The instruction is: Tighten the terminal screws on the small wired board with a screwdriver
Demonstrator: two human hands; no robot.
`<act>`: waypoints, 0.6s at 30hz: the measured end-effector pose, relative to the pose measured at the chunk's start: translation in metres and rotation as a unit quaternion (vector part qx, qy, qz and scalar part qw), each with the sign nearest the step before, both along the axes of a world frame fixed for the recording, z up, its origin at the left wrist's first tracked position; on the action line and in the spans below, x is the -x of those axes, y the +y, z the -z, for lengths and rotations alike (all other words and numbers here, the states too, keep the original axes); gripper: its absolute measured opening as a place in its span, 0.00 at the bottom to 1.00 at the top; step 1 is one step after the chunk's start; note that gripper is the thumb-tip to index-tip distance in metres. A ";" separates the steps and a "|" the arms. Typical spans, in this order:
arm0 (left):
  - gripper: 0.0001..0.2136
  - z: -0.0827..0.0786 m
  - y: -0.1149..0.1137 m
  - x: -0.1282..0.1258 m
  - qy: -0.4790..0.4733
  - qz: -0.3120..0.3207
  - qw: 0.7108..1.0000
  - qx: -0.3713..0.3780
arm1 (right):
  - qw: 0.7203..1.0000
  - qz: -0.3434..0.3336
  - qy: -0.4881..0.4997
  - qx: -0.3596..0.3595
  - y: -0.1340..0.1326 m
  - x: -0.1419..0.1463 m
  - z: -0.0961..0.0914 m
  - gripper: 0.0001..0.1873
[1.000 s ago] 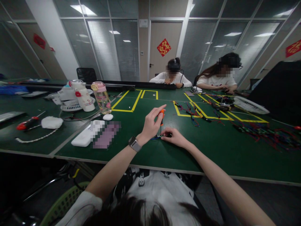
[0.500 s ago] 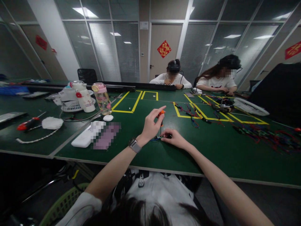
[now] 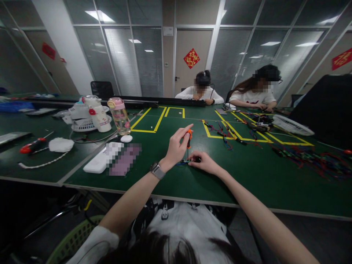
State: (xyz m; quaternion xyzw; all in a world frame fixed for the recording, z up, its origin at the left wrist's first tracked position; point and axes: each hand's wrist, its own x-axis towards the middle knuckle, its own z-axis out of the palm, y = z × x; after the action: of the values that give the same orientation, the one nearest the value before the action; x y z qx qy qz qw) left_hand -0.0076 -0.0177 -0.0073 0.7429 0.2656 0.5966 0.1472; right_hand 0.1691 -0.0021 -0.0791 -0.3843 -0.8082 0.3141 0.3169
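An orange-handled screwdriver [image 3: 189, 134] stands upright, its thin shaft pointing down at a small wired terminal piece [image 3: 185, 161] on the green table. My left hand [image 3: 178, 145] grips the screwdriver's handle between thumb and fingers, with the index finger stretched over the top. Low on the table, my right hand [image 3: 202, 161] pinches the wired piece from the right side, next to the screwdriver tip. Blue wire trails from the piece to the left. Its exact kind is too small to make out, and my right fingers cover part of it.
Left of my hands lie a white power bank [image 3: 96, 161], a blurred purple item [image 3: 124, 160] and a white case [image 3: 126, 139]. Bottles [image 3: 120, 115] stand behind. On the right are a pile of wired parts [image 3: 313, 156] and yellow tape outlines [image 3: 220, 136]. Two people sit across the table.
My left thumb and fingers have shifted slightly around the screwdriver handle. My right hand and the wired piece stay in place.
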 end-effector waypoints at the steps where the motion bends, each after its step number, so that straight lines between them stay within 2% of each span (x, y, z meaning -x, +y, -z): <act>1: 0.15 0.000 0.000 0.000 -0.001 0.000 1.000 0.000 | 1.000 0.000 0.000 0.001 0.000 0.000 0.000 0.09; 18: 0.13 -0.004 -0.001 0.000 0.023 -0.021 1.000 -0.005 | 1.000 0.002 -0.006 0.017 0.003 -0.001 -0.001 0.10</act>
State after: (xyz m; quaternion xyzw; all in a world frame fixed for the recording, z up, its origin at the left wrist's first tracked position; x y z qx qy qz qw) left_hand -0.0079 -0.0183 -0.0034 0.7512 0.2811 0.5840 0.1250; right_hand 0.1698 0.0007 -0.0782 -0.3935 -0.8035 0.3252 0.3063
